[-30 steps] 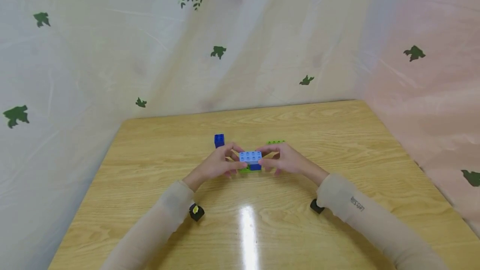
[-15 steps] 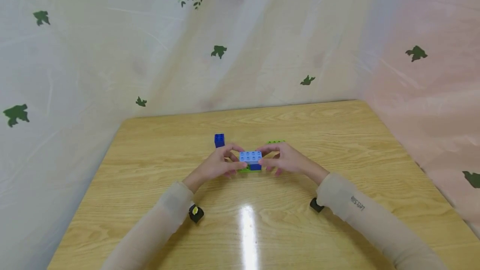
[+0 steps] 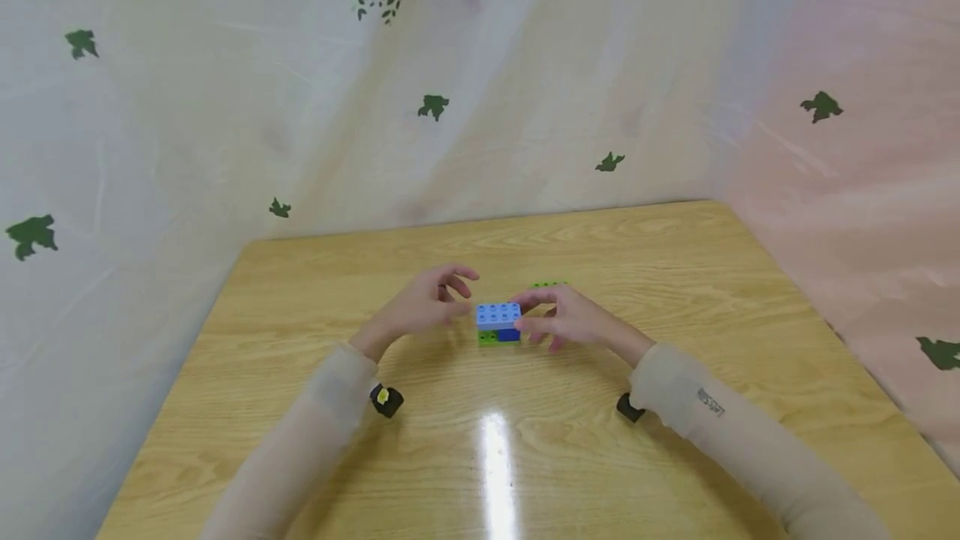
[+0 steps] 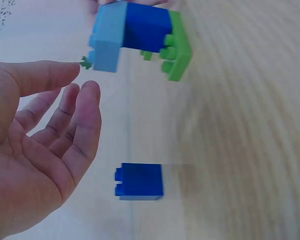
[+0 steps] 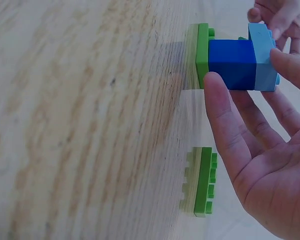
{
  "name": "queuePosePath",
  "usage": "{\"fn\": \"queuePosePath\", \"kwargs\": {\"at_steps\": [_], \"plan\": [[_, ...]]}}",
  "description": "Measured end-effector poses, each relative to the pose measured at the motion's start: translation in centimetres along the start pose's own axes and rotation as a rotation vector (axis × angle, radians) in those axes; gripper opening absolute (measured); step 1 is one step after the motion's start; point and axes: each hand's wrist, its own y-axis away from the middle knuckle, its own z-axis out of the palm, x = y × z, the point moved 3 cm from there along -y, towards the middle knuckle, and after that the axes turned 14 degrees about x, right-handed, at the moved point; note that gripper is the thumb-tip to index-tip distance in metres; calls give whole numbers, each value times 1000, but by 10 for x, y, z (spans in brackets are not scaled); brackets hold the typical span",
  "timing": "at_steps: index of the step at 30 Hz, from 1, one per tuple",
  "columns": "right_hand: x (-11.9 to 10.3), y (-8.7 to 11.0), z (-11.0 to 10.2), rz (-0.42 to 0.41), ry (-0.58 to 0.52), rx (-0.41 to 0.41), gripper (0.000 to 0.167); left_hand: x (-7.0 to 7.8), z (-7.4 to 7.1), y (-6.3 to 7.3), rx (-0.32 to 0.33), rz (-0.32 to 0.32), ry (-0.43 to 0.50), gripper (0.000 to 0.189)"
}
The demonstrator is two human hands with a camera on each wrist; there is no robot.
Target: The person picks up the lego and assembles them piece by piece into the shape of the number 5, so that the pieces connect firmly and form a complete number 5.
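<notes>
A small stack stands on the table in the head view: a light blue brick (image 3: pixel 498 315) on top, a dark blue brick (image 3: pixel 509 335) under its right part, and a thin green plate (image 3: pixel 487 339) at the bottom. My right hand (image 3: pixel 573 317) pinches the right end of the light blue brick between thumb and fingers. To the left, my left hand (image 3: pixel 420 303) hovers apart from the stack, fingers loosely bent and holding nothing. In the left wrist view, a separate dark blue brick (image 4: pixel 141 181) stands near that hand; the hand hides it in the head view.
A second green plate (image 5: pixel 203 182) lies on the wooden table (image 3: pixel 585 457), partly behind my right hand in the head view. Black wrist devices show below each sleeve. A pale cloth backdrop (image 3: pixel 510 65) with leaf shapes rises behind the table.
My left hand has let go of the light blue brick and moved left and away, now covering the separate dark blue brick. The right hand and the stack have stayed in place.
</notes>
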Motion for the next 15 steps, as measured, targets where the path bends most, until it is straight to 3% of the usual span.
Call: {"fn": "queuePosePath", "kwargs": {"at_steps": [3,9,15], "plan": [[-3,0,1,13,-2,-6,52,5,-9,-3,48,-10,36,40],[-3,3,1,15,-8,-8,52,6,-23,-7,140,-17,22,37],[-2,3,1,2,-10,-8,51,0,-34,-11,296,-24,-35,38]]}}
